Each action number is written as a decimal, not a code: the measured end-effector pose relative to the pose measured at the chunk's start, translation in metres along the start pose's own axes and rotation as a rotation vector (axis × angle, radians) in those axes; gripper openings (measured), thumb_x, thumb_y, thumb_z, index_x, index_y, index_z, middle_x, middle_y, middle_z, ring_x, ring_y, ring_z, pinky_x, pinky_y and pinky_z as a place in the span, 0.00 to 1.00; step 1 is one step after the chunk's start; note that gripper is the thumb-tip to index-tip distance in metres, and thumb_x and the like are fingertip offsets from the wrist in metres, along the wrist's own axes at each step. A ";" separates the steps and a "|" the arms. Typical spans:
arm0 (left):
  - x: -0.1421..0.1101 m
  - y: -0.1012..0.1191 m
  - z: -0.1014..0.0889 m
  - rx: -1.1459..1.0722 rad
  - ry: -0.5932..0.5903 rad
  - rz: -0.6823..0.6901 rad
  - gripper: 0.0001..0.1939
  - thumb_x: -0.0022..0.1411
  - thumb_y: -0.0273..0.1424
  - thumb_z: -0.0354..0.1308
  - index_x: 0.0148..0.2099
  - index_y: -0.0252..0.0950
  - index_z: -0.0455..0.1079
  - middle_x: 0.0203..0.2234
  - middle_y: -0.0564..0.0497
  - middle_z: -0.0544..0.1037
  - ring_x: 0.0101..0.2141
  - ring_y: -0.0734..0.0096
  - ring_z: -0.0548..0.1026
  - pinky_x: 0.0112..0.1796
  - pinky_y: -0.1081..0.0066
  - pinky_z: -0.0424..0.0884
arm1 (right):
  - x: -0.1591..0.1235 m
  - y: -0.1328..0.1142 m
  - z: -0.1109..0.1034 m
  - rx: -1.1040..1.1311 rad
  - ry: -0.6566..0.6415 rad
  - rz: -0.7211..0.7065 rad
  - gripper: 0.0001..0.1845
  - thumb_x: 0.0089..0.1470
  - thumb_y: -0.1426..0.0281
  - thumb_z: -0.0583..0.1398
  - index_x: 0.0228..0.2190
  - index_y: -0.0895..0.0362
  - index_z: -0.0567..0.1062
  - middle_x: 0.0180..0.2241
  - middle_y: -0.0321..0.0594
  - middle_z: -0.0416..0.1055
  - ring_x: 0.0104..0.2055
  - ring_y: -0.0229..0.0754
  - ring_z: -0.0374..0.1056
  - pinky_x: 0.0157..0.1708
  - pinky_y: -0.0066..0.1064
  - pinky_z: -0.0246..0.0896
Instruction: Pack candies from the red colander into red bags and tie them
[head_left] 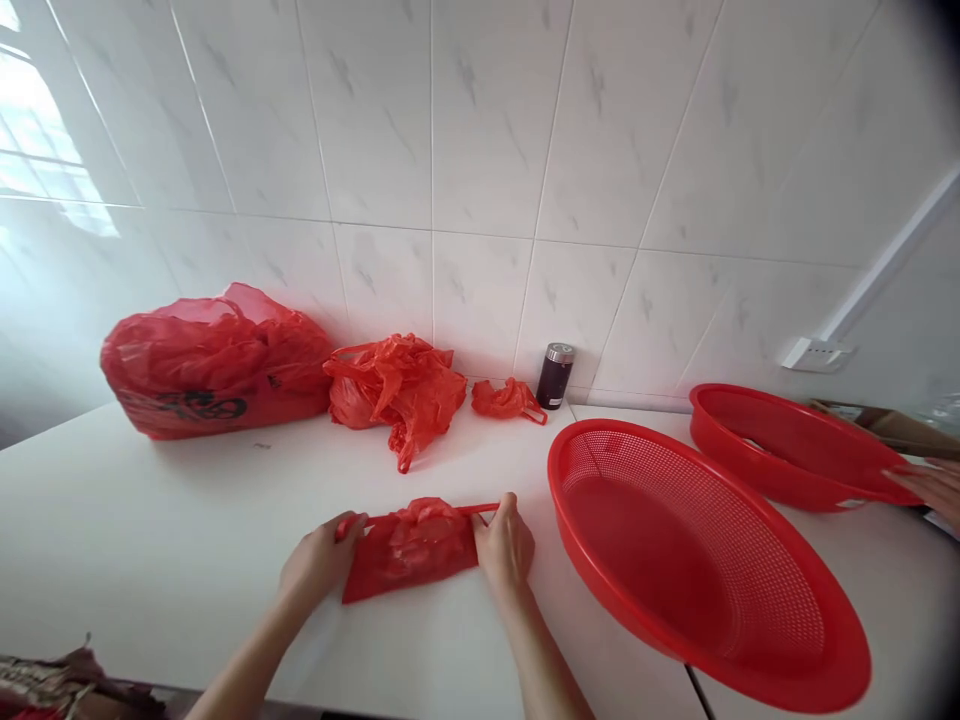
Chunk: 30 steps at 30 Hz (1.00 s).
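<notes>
Between my two hands a small red plastic bag (420,545) is stretched sideways just over the white table. My left hand (322,555) is closed on its left end, and my right hand (505,540) pinches the handle at the right end. The bag's middle is crumpled and bulges a little; whatever is inside cannot be made out. Right of my right hand stands a large red plastic colander (645,540), its basin bare inside. Behind the bag lies a knotted, crumpled red plastic bag (397,390).
A large full red bag (217,365) sits at the back left, and a small red bag (506,399) lies beside a dark thermos (555,376). Farther right, another person's hand (934,485) touches a second red basin (780,445). A cardboard box (892,428) stands behind it.
</notes>
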<state>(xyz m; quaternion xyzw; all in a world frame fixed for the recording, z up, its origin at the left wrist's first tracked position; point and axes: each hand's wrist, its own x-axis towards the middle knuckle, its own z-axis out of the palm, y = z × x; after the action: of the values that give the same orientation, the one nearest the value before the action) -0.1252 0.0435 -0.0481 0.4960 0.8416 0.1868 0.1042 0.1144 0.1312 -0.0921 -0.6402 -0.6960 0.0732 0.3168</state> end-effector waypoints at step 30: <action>-0.123 -0.159 -0.280 -1.015 -0.026 -0.232 0.23 0.56 0.35 0.63 0.53 0.35 0.67 0.38 0.48 0.80 0.37 0.65 0.78 0.39 0.66 0.75 | 0.005 0.026 -0.014 0.403 -0.154 0.084 0.19 0.46 0.57 0.61 0.37 0.53 0.64 0.30 0.40 0.72 0.28 0.48 0.68 0.32 0.39 0.57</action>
<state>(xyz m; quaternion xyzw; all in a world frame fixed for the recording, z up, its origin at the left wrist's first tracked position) -0.2926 -0.1927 0.1388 0.2887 0.6932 0.5524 0.3619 0.1436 0.1362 -0.0923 -0.5848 -0.6622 0.2728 0.3809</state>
